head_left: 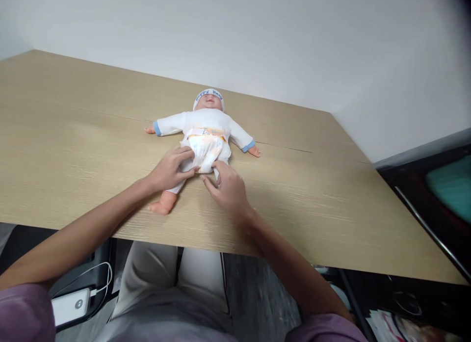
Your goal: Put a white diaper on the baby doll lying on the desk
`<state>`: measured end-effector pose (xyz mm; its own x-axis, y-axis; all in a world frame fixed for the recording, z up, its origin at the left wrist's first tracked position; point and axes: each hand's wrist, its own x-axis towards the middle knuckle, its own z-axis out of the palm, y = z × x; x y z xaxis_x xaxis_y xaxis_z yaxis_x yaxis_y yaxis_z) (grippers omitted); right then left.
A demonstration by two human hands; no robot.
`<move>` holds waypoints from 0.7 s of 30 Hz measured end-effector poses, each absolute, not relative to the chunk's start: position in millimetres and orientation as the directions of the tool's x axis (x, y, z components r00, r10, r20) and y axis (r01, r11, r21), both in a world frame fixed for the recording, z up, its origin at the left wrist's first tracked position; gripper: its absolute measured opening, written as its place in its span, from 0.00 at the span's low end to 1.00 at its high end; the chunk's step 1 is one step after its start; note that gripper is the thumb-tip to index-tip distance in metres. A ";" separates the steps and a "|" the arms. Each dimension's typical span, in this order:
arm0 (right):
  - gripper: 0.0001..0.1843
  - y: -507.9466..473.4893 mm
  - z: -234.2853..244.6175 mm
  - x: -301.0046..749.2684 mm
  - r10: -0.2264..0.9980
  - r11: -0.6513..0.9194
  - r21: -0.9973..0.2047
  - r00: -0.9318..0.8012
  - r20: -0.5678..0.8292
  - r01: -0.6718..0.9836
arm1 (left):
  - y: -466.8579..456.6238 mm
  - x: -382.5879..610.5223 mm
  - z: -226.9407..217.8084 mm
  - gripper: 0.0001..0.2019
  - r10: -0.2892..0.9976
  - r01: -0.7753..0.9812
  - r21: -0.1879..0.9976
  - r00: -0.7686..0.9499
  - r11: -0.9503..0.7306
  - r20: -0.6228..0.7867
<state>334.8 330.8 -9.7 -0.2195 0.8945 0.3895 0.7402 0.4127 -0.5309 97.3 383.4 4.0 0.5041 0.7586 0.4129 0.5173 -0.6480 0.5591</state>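
Note:
A baby doll (208, 117) in a white top with blue cuffs and a white lettered cap lies on its back, arms spread. Around its hips is a white diaper (206, 148) with an orange printed waistband. My left hand (172, 169) pinches the diaper's edge by the leg opening on the left, its thumb reaching to the crotch. On the other side, my right hand (230, 187) has its fingers curled at the opposite leg edge, thumb low near the crotch. It hides most of that leg. The other leg's bare foot (163, 203) shows below my left wrist.
The doll lies on a wide wooden table (294, 204) that meets a pale wall at the back. A black object with a screen (451, 190) stands at the right edge. Below the near edge, a white power bank (71, 305) with a cable lies on a dark surface.

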 end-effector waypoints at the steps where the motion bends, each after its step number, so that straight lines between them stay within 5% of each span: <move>1: 0.10 332.2 -9.4 335.3 0.907 0.389 -0.563 -0.197 0.372 0.729 | 384.1 97.3 3.4 0.16 0.773 0.509 0.586 0.489 -0.630 0.406; 6: 0.16 339.1 -5.3 340.5 0.939 0.302 -0.769 -0.037 0.342 0.564 | 388.1 97.5 -3.9 0.19 0.879 0.364 0.820 0.357 -0.442 0.315; 10: 0.21 339.6 -1.3 346.1 0.937 0.272 -0.814 0.051 0.346 0.512 | 389.1 100.9 -9.1 0.27 0.929 0.198 0.936 0.292 -0.293 0.229; 15: 0.17 337.3 1.7 349.8 0.948 0.238 -0.808 0.051 0.314 0.540 | 385.4 101.9 -11.6 0.34 0.980 0.149 0.971 0.097 -0.187 0.174; 21: 0.13 336.7 2.4 346.8 0.945 0.285 -0.772 -0.032 0.326 0.569 | 380.9 96.0 -3.4 0.26 0.988 0.244 0.964 0.135 -0.108 0.076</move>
